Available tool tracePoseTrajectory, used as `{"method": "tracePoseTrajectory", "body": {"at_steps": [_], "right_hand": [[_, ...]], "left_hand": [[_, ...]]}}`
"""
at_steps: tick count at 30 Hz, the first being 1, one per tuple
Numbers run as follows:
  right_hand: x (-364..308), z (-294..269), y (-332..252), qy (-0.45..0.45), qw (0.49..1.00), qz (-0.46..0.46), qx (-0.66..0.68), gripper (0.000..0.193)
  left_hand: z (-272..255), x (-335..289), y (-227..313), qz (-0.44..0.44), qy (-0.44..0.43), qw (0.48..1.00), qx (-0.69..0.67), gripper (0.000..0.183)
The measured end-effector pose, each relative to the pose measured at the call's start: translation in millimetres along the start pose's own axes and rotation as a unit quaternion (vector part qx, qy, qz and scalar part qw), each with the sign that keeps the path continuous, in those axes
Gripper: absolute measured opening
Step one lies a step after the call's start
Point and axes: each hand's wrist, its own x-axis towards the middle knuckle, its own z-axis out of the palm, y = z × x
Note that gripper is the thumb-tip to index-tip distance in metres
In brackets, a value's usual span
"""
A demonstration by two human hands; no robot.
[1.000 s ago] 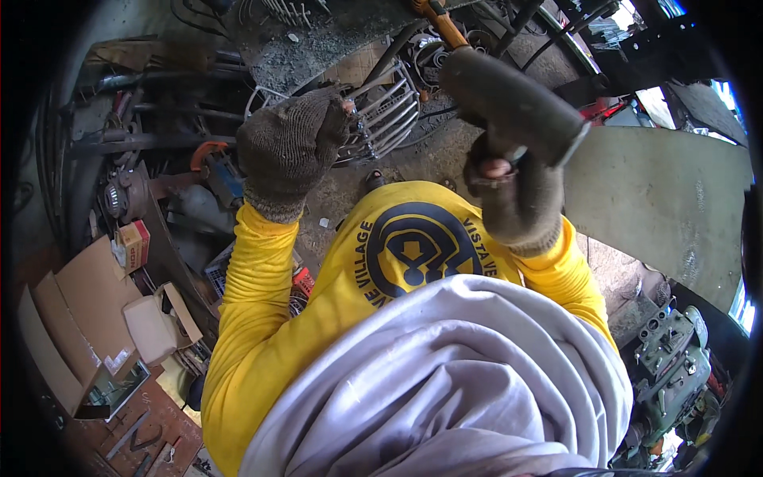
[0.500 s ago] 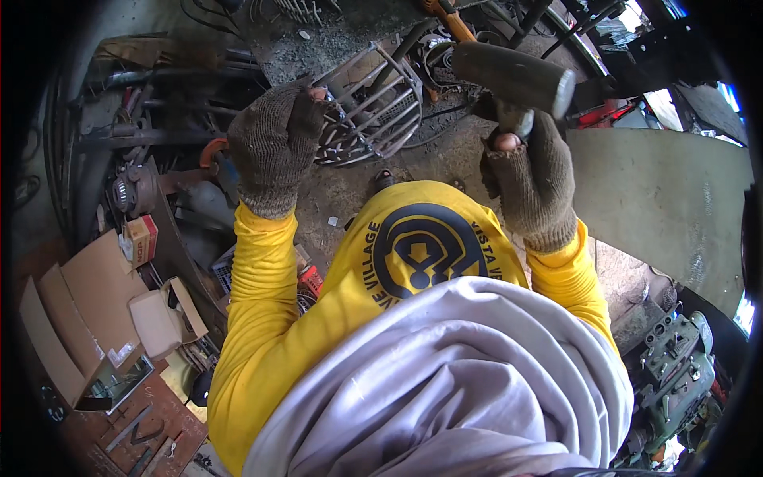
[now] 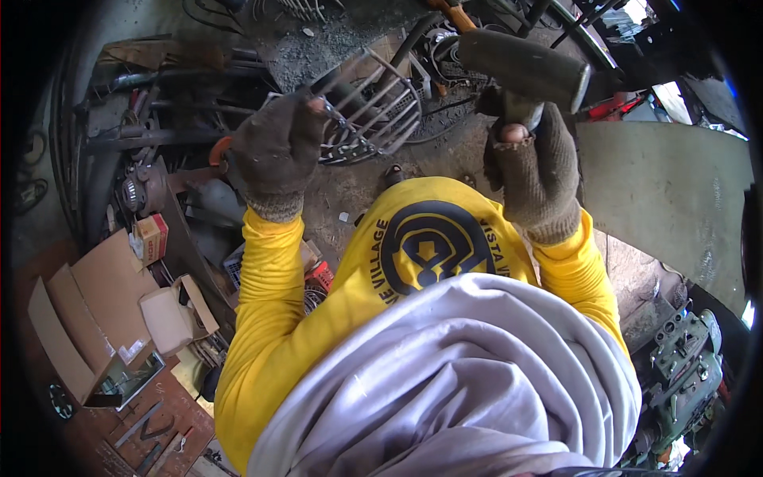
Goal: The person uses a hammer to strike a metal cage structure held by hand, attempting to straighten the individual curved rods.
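Left hand [image 3: 274,151]: fingers gripping barred metal frame [image 3: 375,107] by its left end, out ahead of body | right hand [image 3: 540,175]: fingers wrapped round handle of hammer [image 3: 520,67], right of frame | yellow shirt [image 3: 342,310]: dark lettering round emblem [image 3: 433,246] | small carton [image 3: 151,238], left: printed red side

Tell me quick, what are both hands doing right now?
Left hand: closed, holding the metal frame.
Right hand: closed, holding the hammer.
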Motion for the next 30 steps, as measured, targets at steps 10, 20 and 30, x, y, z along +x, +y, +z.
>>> {"method": "tracePoseTrajectory", "body": {"at_steps": [10, 20, 30], "right_hand": [[-0.4, -3.2, 32.0, 0.013, 0.992, 0.117, 0.040, 0.038], [-1.1, -9.5, 19.4, -0.002, 0.999, -0.037, 0.034, 0.040], [21.2, 1.0, 9.4, -0.065, 0.990, -0.019, -0.124, 0.037]], "left_hand": [[1.6, 6.5, 14.1, -0.157, 0.079, 0.979, -0.106, 0.038], [14.4, 9.1, 18.1, -0.109, 0.061, 0.985, -0.123, 0.023], [16.9, 27.0, 11.1, -0.051, 0.092, 0.994, 0.002, 0.035]]}}
